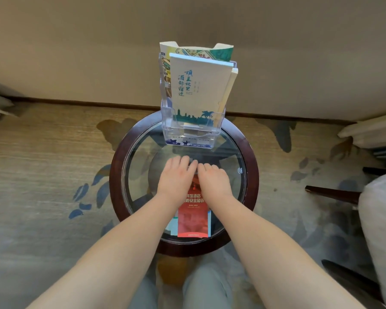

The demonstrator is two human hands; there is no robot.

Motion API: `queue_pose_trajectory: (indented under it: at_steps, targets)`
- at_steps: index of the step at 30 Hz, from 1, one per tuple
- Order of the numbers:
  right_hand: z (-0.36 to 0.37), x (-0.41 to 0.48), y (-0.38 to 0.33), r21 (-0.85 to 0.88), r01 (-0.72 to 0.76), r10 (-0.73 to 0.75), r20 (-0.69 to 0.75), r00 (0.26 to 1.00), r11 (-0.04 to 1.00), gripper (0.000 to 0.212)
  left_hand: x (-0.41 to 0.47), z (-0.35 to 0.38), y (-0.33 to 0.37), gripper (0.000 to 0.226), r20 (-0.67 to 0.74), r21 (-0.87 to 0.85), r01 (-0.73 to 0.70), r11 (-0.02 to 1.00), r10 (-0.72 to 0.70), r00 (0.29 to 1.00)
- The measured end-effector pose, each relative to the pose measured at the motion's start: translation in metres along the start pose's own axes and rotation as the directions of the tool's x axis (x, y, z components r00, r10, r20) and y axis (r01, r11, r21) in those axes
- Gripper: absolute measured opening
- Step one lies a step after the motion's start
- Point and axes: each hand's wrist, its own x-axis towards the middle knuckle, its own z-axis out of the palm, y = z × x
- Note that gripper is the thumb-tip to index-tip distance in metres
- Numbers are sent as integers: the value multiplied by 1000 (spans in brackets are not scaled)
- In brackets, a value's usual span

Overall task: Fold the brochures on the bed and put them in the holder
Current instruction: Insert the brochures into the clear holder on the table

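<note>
— What's carrying it all?
— A round table (117, 175), glass top in a dark wooden rim, mid-frame on patterned carpet (42, 166).
— And on the glass?
— A clear holder (168, 127) standing at its upper edge; a red brochure (193, 221) lying flat toward the lower edge.

A round glass-topped table (118, 175) with a dark wooden rim stands on patterned carpet (42, 163) near a beige wall (76, 52). At its far edge stands a clear acrylic holder (168, 121). In it a cream brochure (198, 85) with blue lettering stands upright in front of a colourful illustrated one (196, 51). A red brochure (193, 221) lies flat on the near half of the glass. The left hand (176, 177) and right hand (213, 179) press side by side, palms down, on its far end.
</note>
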Motion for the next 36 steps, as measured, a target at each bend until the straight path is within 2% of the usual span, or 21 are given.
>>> queue_pose_trajectory:
  at_steps: [4,7,14,19,25,29,32,36]
  targets:
    - [-4,-8,2,15,15,-15,-30,999,1000,40,-10,12,6,79,77,182,-56,982,42,996]
    - [-6,-13,-1,42,7,-5,-62,998,999,34,-20,16,10,82,69,161,-36,986,25,997]
    - [-32,-35,-11,90,-16,27,-132,991,996,33,-38,1,11,83,-70,136,39,990,-30,997]
    - [-91,-46,-16,114,58,-26,-269,963,992,28,-47,-55,12,93,-157,124,110,986,-90,984]
    - [-193,-55,-27,78,130,-76,-484,872,989,19,-44,-152,5,94,-271,81,163,983,-135,953]
    - [-249,-48,-32,-11,113,-103,-489,866,994,22,-35,-208,-6,96,-318,43,175,984,-153,936]
    - [-274,-45,-35,-22,132,-122,-544,830,991,25,-24,-232,-17,87,-292,93,202,975,-167,942]
    - [-273,-32,-34,40,112,-80,-478,875,993,31,-10,-244,-27,46,-308,152,162,975,-109,945]
